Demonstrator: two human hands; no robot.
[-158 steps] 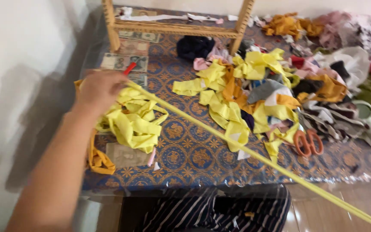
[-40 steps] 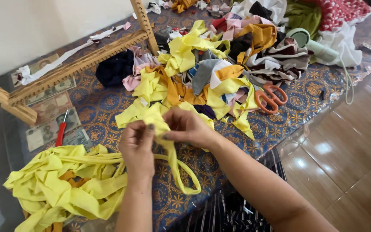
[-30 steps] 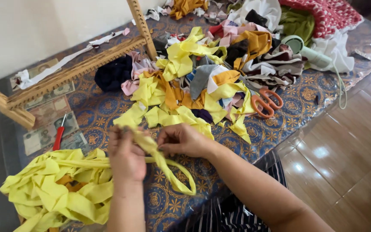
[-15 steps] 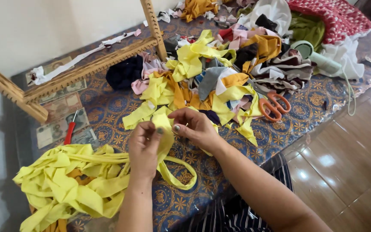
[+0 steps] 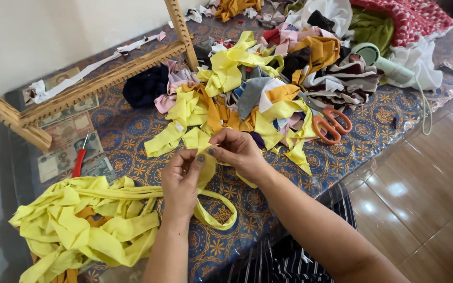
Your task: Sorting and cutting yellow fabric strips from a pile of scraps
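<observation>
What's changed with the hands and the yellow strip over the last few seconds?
Earlier the left hand alone held the long yellow fabric strip stretched taut across the table. Now the right hand has joined it, both pinching the strip, which hangs in a slack loop. The orange-handled scissors and heap of mixed cloth scraps stay put.

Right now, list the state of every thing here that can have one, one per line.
Left hand: pinching the yellow strip.
Right hand: pinching the same strip.
Yellow strip: looped, sagging onto the table.
Yellow pile: heaped loose at the table edge.
Scissors: lying flat, blades hidden under scraps.
Scrap heap: jumbled, mixed colours.
Wooden frame: resting on the table.
</observation>
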